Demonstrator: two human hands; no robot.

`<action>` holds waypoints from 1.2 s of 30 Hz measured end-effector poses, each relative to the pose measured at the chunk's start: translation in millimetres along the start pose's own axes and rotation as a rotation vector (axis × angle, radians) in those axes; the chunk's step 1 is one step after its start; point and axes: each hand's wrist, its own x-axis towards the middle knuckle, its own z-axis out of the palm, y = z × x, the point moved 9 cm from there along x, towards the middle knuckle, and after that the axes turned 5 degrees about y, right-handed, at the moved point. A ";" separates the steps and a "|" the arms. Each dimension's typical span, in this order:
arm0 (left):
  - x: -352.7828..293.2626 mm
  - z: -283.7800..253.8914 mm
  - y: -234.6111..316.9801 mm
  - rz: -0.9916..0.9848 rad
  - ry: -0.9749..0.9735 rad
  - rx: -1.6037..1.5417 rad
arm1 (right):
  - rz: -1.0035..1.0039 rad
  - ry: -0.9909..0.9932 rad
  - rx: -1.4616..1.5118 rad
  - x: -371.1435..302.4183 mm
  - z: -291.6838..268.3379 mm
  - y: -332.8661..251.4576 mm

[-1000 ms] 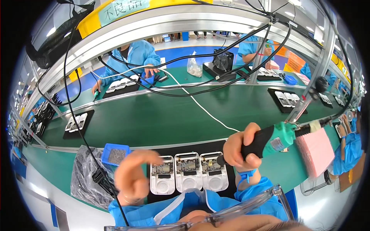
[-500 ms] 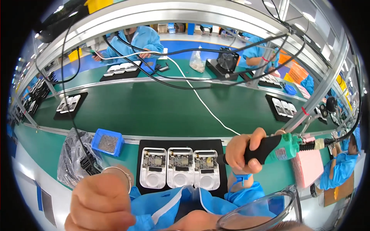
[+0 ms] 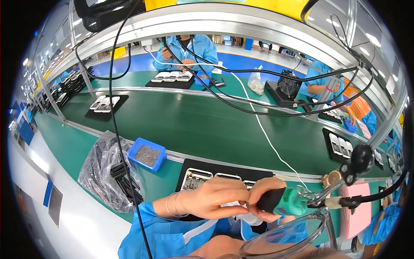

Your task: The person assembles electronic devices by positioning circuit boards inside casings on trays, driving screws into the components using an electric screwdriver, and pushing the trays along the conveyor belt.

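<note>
Electric screwdriver (image 3: 292, 202), green at the rear and black at the grip, is held sideways at the worker's right, its long axis running roughly left to right, cable end toward the person's right and front end toward the left, where fingers cover it (the tip itself is hidden). The right hand (image 3: 259, 195) curls its fingers around the black grip, over the right part of a black mat (image 3: 192, 164) on the green bench. The left hand (image 3: 215, 199), thin bracelets (image 3: 175, 203) at its wrist, reaches across with fingers extended and close together, their ends meeting the right hand; whether they pinch anything cannot be told. Partly covered by the hands, white housings (image 3: 195, 178) sit in a row on the mat, the leftmost showing its circuit board. To the left are a blue tray (image 3: 161, 161) of small grey pieces and, just beside it, a clear plastic bag (image 3: 101, 172) with black parts. At right, a black cable (image 3: 376, 196) runs from the screwdriver's rear above a stack of pink sheets (image 3: 358, 213), while across the bench a co-worker (image 3: 202, 49) in blue faces a row of white cases (image 3: 172, 77)
</note>
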 end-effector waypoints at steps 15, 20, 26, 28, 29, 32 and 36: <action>-2.1 5.7 -13.8 -0.106 -0.063 0.028 | -0.109 0.002 0.152 1.9 -5.6 12.4; -2.8 7.3 -16.7 -0.127 -0.067 0.066 | -0.072 0.016 0.149 3.3 -4.9 10.4; -3.3 3.1 -18.9 -0.129 0.026 0.036 | 0.065 0.047 0.281 3.5 -4.6 16.7; -3.6 3.3 -20.2 -0.137 0.033 0.053 | 0.063 0.067 0.301 3.6 -3.9 16.9; -3.5 3.0 -20.2 -0.136 0.032 0.050 | 0.063 0.085 0.320 3.7 -4.8 17.5; -3.9 2.9 -21.9 -0.148 0.019 0.060 | 0.089 0.079 0.301 2.9 -6.1 22.4; -5.1 2.4 -22.8 -0.134 0.031 0.051 | 0.086 0.066 0.301 4.1 -5.4 22.4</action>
